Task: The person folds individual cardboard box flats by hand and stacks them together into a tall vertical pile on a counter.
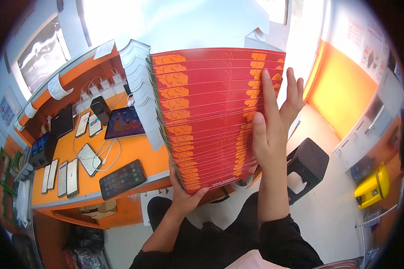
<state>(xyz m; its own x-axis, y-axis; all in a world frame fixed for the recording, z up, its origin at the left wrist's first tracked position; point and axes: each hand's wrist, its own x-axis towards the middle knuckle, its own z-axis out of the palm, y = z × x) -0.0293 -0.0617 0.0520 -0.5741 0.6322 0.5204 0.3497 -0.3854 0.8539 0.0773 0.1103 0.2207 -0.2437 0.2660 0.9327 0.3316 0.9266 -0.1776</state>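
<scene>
A fanned stack of red printed sheets with orange patterns stands tilted up in front of me. My left hand grips its lower left corner, with the thumb on the front and the fingers behind. Flat against the right part of the red sheets lies my right hand, its fingers apart. White flaps with curled edges stick out along the left side of the stack. Whatever lies directly behind the stack is hidden.
An orange desk at the left bears several phones, a tablet, white cables and chargers. A black woven-pattern stool stands on the floor at the right. Farther right is a yellow object near white cabinets.
</scene>
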